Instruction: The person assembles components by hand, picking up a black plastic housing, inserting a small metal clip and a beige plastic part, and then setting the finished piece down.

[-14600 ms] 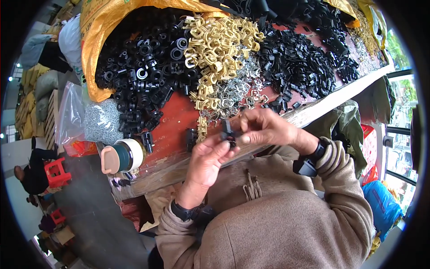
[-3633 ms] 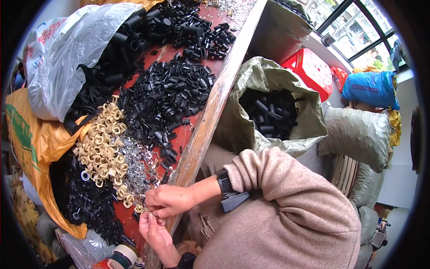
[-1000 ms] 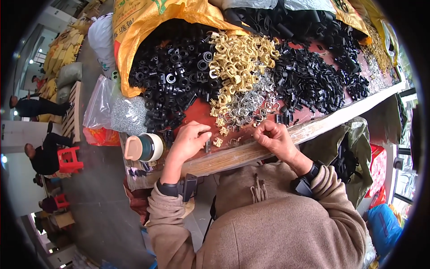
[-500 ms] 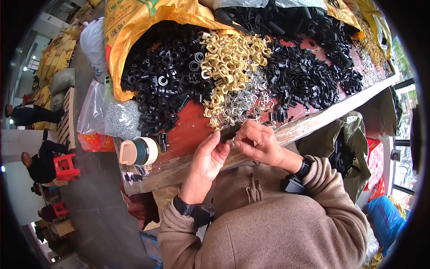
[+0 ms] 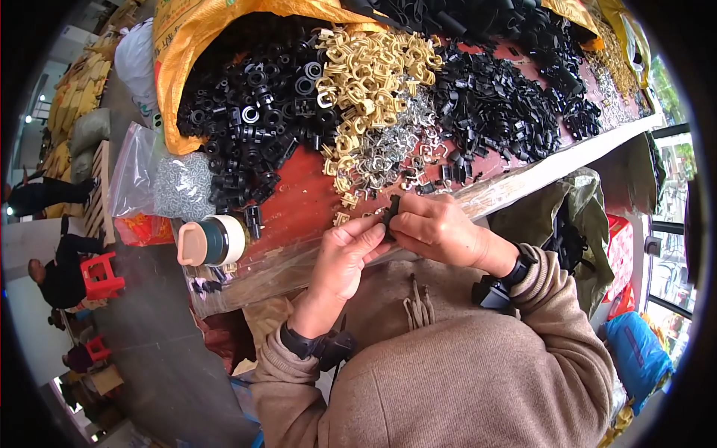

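Observation:
Over the table's near edge my two hands meet. A small black plastic part [image 5: 392, 209] sticks up between the fingertips. My left hand [image 5: 342, 257] pinches it from the left, thumb on top. My right hand [image 5: 441, 230], fingers curled, grips it from the other side. The part's lower end is hidden by the fingers. Just beyond lie silver metal clips [image 5: 388, 153], beige plastic buckle-like pieces [image 5: 366, 75], black ring-shaped fittings [image 5: 258, 112] on the left and small black plastic pieces [image 5: 497, 104] on the right.
A lidded cup [image 5: 216, 240] stands at the table's [image 5: 299, 198] left corner, beside a clear bag of small metal parts [image 5: 183, 185]. An orange woven sack [image 5: 170, 67] lies at the back left. A green sack [image 5: 586, 246] hangs open at right. People sit and stand far left.
The black part now stands more upright between my fingers. My right hand has turned and closed in on it, and my left thumb has come over it. The view has shifted slightly.

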